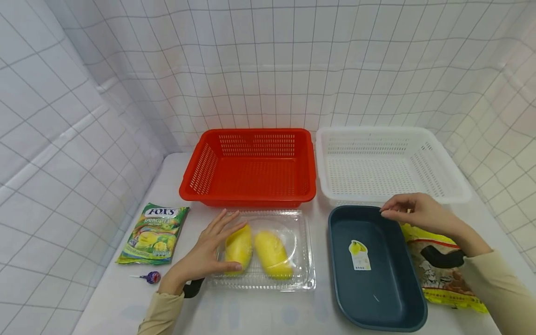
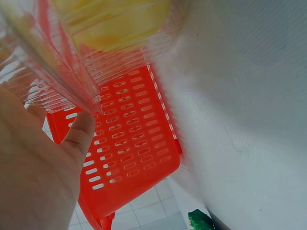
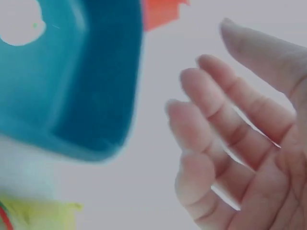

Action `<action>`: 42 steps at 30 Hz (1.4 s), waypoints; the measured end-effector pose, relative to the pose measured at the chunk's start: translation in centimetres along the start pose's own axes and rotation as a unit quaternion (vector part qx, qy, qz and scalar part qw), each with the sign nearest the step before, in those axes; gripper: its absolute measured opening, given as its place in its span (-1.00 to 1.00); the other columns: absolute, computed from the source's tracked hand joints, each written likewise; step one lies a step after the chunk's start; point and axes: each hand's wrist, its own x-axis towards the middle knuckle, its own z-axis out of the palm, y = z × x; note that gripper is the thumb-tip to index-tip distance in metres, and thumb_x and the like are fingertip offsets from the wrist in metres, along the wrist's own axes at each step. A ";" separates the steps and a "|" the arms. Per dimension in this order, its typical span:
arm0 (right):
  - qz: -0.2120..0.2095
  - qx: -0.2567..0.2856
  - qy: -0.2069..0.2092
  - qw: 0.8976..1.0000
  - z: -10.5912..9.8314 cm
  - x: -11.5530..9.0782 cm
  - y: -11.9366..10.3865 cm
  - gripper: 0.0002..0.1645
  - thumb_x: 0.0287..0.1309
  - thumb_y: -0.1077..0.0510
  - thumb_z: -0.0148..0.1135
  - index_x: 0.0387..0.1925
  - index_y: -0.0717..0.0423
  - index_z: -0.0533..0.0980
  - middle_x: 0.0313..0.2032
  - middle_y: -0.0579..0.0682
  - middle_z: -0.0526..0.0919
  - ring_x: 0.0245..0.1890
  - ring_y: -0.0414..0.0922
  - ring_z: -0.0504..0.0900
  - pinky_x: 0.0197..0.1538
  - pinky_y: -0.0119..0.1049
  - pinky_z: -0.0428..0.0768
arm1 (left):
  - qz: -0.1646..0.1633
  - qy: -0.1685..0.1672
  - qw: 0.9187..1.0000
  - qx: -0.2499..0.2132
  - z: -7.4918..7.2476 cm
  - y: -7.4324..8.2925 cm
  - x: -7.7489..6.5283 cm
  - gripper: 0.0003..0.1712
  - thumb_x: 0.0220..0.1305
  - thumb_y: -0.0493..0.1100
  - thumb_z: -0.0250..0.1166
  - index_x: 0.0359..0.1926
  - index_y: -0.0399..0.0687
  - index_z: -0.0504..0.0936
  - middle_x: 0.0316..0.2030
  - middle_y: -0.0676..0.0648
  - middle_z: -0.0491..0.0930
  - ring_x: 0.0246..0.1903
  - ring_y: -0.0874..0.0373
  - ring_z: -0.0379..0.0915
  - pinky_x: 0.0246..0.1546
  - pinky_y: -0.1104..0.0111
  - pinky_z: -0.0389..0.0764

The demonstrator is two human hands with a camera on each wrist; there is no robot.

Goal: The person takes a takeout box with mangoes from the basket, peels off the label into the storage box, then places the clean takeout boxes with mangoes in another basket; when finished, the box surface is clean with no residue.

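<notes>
Holding yellow fruits: clear box, beside the red basket, likely set within your reach.
Left hand: fingers spread over its left side, perhaps steadying.
Right hand: empty, loosely bent near the blue tray.

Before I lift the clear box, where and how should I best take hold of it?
I would grip the clear box by its rim on the left and right, coming from both sides at once. The two yellow fruits lie inside it side by side, so this should help keep it level. Its far edge sits close to the red basket, leaving little room there.
</notes>
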 end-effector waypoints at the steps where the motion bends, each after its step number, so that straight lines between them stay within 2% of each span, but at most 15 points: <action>1: 0.012 0.004 0.028 1.000 -0.7 -0.2 0.2 -0.81 0.23 0.07 0.25 -0.17 0.04 0.61 -0.42 -0.01 0.62 -0.52 -0.09 0.51 -0.53 -0.32 0.50 | 0.000 0.001 1.000 0.000 0.0 0.0 0.0 0.04 -0.12 0.24 0.48 0.41 0.24 0.24 0.46 0.10 -0.09 0.42 0.01 -0.47 0.24 -0.26 -0.26; 4: 0.046 0.030 0.120 0.991 -2.7 -0.6 1.5 -0.76 0.27 0.13 0.20 -0.09 0.16 0.59 -0.33 -0.10 0.64 -0.42 -0.15 0.54 -0.46 -0.37 0.53 | 0.002 0.003 1.000 0.002 0.0 0.1 0.0 0.05 -0.13 0.23 0.48 0.41 0.24 0.24 0.46 0.09 -0.08 0.42 -0.02 -0.46 0.24 -0.26 -0.26; 7: 0.064 0.049 0.209 0.975 -4.3 -0.9 3.3 -0.70 0.28 0.15 0.18 -0.01 0.22 0.55 -0.22 -0.35 0.61 -0.27 -0.32 0.52 -0.33 -0.54 0.49 | 0.003 0.004 1.000 0.002 0.0 0.1 0.0 0.05 -0.13 0.22 0.49 0.40 0.23 0.24 0.46 0.08 -0.08 0.42 -0.01 -0.46 0.24 -0.26 -0.26; 10: 0.091 0.060 0.268 0.957 -5.5 -1.2 5.2 -0.61 0.30 0.09 0.15 0.10 0.16 0.51 -0.16 -0.49 0.51 -0.22 -0.44 0.47 -0.31 -0.66 0.42 | 0.005 0.005 1.000 -0.001 0.0 0.1 -0.1 0.05 -0.14 0.21 0.50 0.40 0.21 0.25 0.46 0.08 -0.08 0.42 0.01 -0.47 0.24 -0.27 -0.27; 13: 0.132 0.081 0.295 0.943 -6.3 -1.5 6.7 -0.50 0.32 -0.01 0.12 0.23 0.05 0.44 -0.09 -0.43 0.43 -0.25 -0.49 0.45 -0.36 -0.65 0.46 | 0.010 0.008 1.000 0.004 0.1 0.1 -0.1 0.05 -0.13 0.21 0.50 0.40 0.19 0.25 0.46 0.06 -0.08 0.42 -0.01 -0.47 0.23 -0.28 -0.26; 17: 0.184 0.103 0.298 0.931 -6.8 -1.3 8.4 -0.37 0.31 -0.12 0.07 0.35 -0.05 0.30 0.23 -0.09 0.33 -0.25 -0.48 0.42 -0.42 -0.63 0.49 | 0.015 0.013 1.000 0.009 0.1 0.0 -0.1 0.05 -0.13 0.22 0.49 0.40 0.17 0.25 0.46 0.04 -0.07 0.42 -0.06 -0.45 0.21 -0.30 -0.24; 21: 0.224 0.119 0.286 0.924 -6.9 -1.0 9.7 -0.29 0.28 -0.21 0.05 0.40 -0.15 0.21 0.43 0.16 -0.02 -0.13 -0.34 0.34 -0.41 -0.66 0.45 | 0.018 0.013 1.000 0.008 0.2 -0.2 -0.1 0.05 -0.12 0.23 0.48 0.41 0.17 0.24 0.46 0.04 -0.07 0.42 -0.05 -0.45 0.21 -0.31 -0.24; 24: 0.242 0.140 0.270 0.922 -6.8 -1.0 10.4 -0.24 0.27 -0.24 0.05 0.43 -0.18 0.15 0.46 0.15 -0.13 0.15 -0.09 0.31 -0.35 -0.65 0.47 | 0.018 0.011 1.000 0.007 0.2 -0.3 -0.1 0.05 -0.12 0.24 0.48 0.41 0.19 0.24 0.46 0.05 -0.07 0.42 -0.03 -0.45 0.21 -0.30 -0.23; 26: 0.244 0.151 0.255 0.923 -6.6 -1.1 10.9 -0.23 0.27 -0.25 0.04 0.44 -0.19 0.11 0.47 0.09 -0.20 0.34 0.00 0.09 -0.28 -0.67 0.45 | 0.018 0.010 1.000 0.008 0.2 -0.3 -0.1 0.05 -0.12 0.24 0.48 0.41 0.20 0.24 0.46 0.05 -0.07 0.42 -0.03 -0.45 0.21 -0.30 -0.23; 27: 0.244 0.154 0.248 0.925 -6.6 -1.2 11.1 -0.22 0.27 -0.24 0.03 0.45 -0.19 0.09 0.47 0.05 -0.20 0.35 -0.02 0.06 -0.26 -0.67 0.45 | 0.016 0.010 1.000 0.007 0.2 -0.3 -0.1 0.06 -0.13 0.25 0.48 0.41 0.21 0.23 0.46 0.06 -0.08 0.42 -0.01 -0.46 0.22 -0.29 -0.23; 29: 0.239 0.163 0.237 0.927 -6.3 -1.3 11.5 -0.20 0.28 -0.24 0.04 0.46 -0.18 0.07 0.44 -0.05 -0.03 0.27 -0.10 0.24 -0.25 -0.63 0.48 | 0.016 0.008 1.000 0.007 0.2 -0.2 -0.1 0.05 -0.12 0.25 0.47 0.41 0.21 0.23 0.46 0.05 -0.08 0.42 -0.02 -0.46 0.22 -0.29 -0.23; 32: 0.227 0.195 0.228 0.927 -6.1 -1.3 11.9 -0.20 0.29 -0.18 0.06 0.47 -0.17 0.03 0.26 -0.05 0.20 -0.14 -0.34 0.47 -0.36 -0.53 0.56 | 0.017 0.008 1.000 0.005 0.1 -0.1 -0.1 0.05 -0.13 0.25 0.47 0.41 0.20 0.24 0.46 0.04 -0.07 0.42 -0.02 -0.45 0.22 -0.29 -0.23; 34: 0.218 0.231 0.227 0.921 -6.0 -1.3 12.1 -0.19 0.29 -0.14 0.09 0.47 -0.19 0.02 0.18 -0.03 0.23 -0.31 -0.41 0.49 -0.38 -0.46 0.59 | 0.017 0.008 1.000 0.004 0.1 0.0 -0.1 0.05 -0.13 0.25 0.48 0.41 0.19 0.24 0.45 0.04 -0.07 0.42 -0.02 -0.45 0.21 -0.30 -0.23; 39: 0.203 0.352 0.219 0.887 -6.0 -1.0 12.3 -0.15 0.25 -0.07 0.18 0.46 -0.31 0.00 0.26 -0.10 0.13 -0.26 -0.39 0.47 -0.37 -0.43 0.60 | 0.014 0.008 1.000 0.005 0.1 0.0 -0.1 0.05 -0.13 0.23 0.49 0.41 0.20 0.24 0.45 0.05 -0.07 0.42 -0.02 -0.45 0.22 -0.30 -0.23; 42: 0.195 0.399 0.213 0.870 -6.1 -0.9 12.5 -0.13 0.23 -0.02 0.21 0.46 -0.37 0.00 0.16 -0.18 0.21 -0.21 -0.35 0.45 -0.37 -0.40 0.60 | 0.010 0.008 1.000 0.005 0.1 0.0 -0.1 0.05 -0.13 0.22 0.49 0.41 0.21 0.24 0.46 0.05 -0.07 0.42 -0.01 -0.46 0.22 -0.29 -0.24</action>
